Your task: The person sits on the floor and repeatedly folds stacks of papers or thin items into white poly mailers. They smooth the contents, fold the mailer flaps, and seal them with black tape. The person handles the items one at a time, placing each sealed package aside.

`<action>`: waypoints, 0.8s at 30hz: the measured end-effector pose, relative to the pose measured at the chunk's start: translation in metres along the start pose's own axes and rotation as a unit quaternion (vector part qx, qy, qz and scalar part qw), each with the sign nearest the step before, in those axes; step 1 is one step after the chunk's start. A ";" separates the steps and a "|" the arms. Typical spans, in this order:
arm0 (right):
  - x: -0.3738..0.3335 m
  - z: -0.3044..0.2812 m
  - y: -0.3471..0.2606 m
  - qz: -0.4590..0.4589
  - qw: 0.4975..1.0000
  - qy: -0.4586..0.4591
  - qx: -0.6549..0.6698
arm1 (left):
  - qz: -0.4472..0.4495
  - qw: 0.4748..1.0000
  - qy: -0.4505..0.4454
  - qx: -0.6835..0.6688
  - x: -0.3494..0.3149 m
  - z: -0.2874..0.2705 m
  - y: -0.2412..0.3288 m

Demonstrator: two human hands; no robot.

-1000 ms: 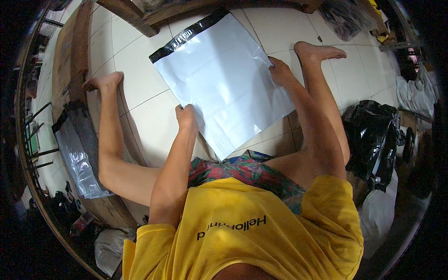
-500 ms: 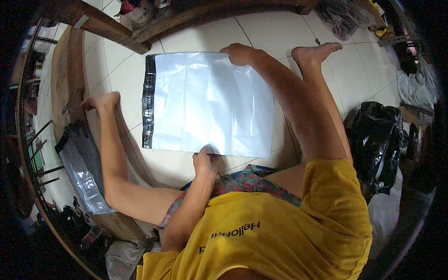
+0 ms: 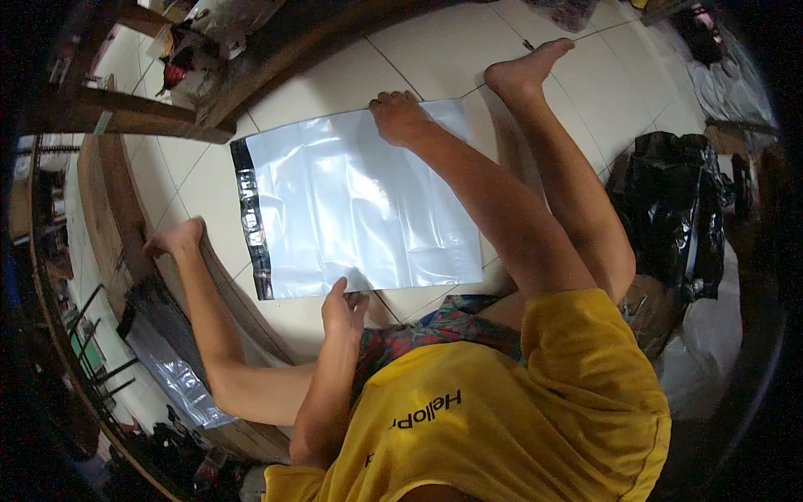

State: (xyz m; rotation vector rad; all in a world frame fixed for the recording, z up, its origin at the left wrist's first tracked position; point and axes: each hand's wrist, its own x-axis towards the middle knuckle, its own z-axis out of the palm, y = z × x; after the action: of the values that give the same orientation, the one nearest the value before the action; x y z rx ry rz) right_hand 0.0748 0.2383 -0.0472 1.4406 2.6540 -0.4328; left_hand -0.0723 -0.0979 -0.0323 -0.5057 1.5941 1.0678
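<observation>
A large white plastic mailing bag (image 3: 360, 201) with a black strip along its left end lies spread on the tiled floor between my legs. Its surface is shiny and lightly creased. My right hand (image 3: 400, 119) reaches across to the far edge, fingers bent over that edge and closed on it; its thumb is hidden. At the near edge is my left hand (image 3: 341, 311), thumb raised apart from the half-curled fingers. The thumb tip overlaps the bag's edge, while the fingers sit just off it.
Wooden beams (image 3: 242, 75) cross the far left, and a wooden plank (image 3: 117, 201) runs along the left. A grey and black plastic bag (image 3: 180, 368) lies outside my left leg. Black plastic (image 3: 677, 209) is piled at the right, with whitish plastic (image 3: 703, 326) below it.
The view has turned, so the mailing bag appears tilted. My right hand has shifted left along the far edge, and my left hand has loosened from the near edge.
</observation>
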 end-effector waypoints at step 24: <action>-0.209 0.065 0.010 0.343 0.883 0.127 0.294 | 0.391 0.747 -0.013 0.537 0.139 -0.025 0.232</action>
State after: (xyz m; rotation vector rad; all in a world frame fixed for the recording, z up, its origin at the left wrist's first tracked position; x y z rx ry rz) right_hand 0.1947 0.0554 -0.0672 2.6177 1.9975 -1.0719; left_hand -0.3104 0.0263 -0.0746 1.0417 2.1213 0.4968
